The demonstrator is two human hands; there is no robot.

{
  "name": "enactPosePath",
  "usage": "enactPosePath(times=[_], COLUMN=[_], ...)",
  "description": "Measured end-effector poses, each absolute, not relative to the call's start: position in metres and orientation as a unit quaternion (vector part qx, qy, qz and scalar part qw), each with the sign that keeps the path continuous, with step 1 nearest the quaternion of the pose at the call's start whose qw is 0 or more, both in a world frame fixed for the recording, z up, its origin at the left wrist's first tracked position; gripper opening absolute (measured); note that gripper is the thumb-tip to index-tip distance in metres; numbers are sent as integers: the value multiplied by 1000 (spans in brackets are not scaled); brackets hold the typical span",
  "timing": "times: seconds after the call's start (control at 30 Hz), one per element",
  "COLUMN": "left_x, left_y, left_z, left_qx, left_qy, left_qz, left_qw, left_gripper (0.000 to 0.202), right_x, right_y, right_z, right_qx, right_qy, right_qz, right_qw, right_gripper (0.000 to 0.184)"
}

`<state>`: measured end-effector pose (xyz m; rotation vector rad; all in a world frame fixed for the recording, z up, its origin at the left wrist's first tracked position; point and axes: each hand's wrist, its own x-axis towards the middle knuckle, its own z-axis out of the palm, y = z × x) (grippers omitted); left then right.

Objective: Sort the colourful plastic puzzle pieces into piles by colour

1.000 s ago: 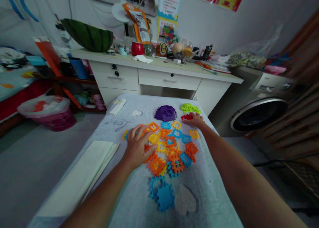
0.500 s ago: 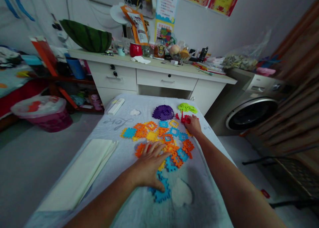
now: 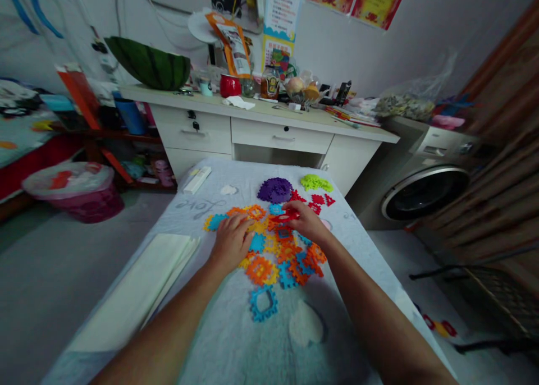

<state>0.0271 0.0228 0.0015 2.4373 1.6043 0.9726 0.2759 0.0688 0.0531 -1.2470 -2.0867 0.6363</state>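
A heap of orange, blue and yellow interlocking plastic tiles (image 3: 278, 256) lies on a pale cloth-covered table (image 3: 236, 340). My left hand (image 3: 231, 242) rests palm down on the heap's left side, fingers curled over tiles. My right hand (image 3: 306, 221) pinches a red tile (image 3: 284, 216) above the heap's far edge. Beyond it sit a purple pile (image 3: 275, 189), a lime green pile (image 3: 315, 182) and a few loose red tiles (image 3: 316, 200). A single blue tile (image 3: 263, 303) lies alone nearer me.
A folded white sheet (image 3: 138, 287) lies at the table's left edge and a white box (image 3: 197, 179) at its far left corner. Behind stand a cluttered white desk (image 3: 269, 132) with half a watermelon (image 3: 147, 64), a washing machine (image 3: 425, 177) at right and a bin (image 3: 71, 191) at left.
My right hand came back from the far red tiles with a red tile in its fingers. My left hand slid up from the blue tiles to the heap's left side.
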Motion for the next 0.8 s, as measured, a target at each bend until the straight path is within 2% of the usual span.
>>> enactPosePath(times=[0.1,0.2,0.33,0.43,0.53,0.63,0.8], left_x=[28,31,37,42,47,51,53], left_y=[21,15,5,-4,-13,-20,-21], left_z=[4,10,16,19,21,24,26], left_qx=[784,807,846,868,886,894,887], left_qy=[504,464,438,430,416,403,421], left_qz=[360,361,293,222,155,108,94], left_qw=[42,56,79,108,138,163,166], left_gripper=[36,45,69,85,100,104,103], right_x=[267,280,316,337,343,330,298], right_y=[68,83,115,134,145,152,151], right_z=[57,55,41,32,28,28,25], right_qx=[-439,-491,-602,-667,-709,-708,-679], right_qy=[-814,-795,-730,-677,-653,-675,-714], right_qz=[264,241,205,183,116,59,95], right_qw=[273,262,250,251,238,200,143], right_gripper=[35,35,21,20,25,35,57])
